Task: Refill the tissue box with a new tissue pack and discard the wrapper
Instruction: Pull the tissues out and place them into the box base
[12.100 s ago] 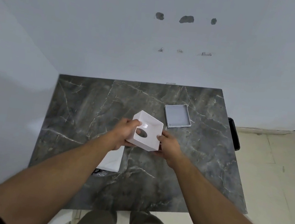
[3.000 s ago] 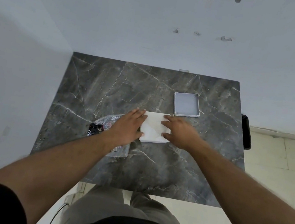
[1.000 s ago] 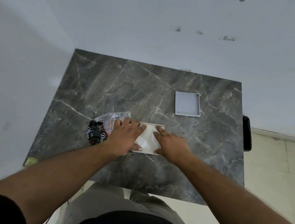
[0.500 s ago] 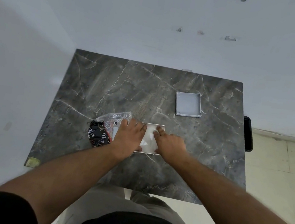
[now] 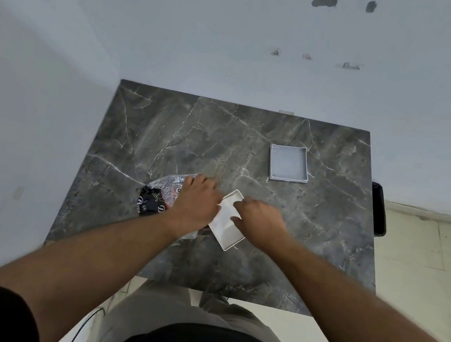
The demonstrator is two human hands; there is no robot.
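Both hands press flat on the tissue box (image 5: 228, 223), left hand (image 5: 196, 203) and right hand (image 5: 259, 220) fingers spread, near the tabletop's (image 5: 223, 138) front edge. Light, rigid, probably slick; grip its side walls. The wrapper (image 5: 157, 194) lies crumpled beside it.

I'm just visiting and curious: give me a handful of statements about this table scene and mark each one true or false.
1. Both hands are on the white tissue box. True: the left hand and right hand both touch it.
2. The grey lid sits on top of the box. False: it lies apart on the table, farther back to the right.
3. A crumpled plastic wrapper lies left of the box, partly under the left hand. True.
4. The box sits square to the table's edges. False: it is turned at an angle.
5. The wrapper is in the black bin. False: it is on the table; the bin stands beside the table's right edge.
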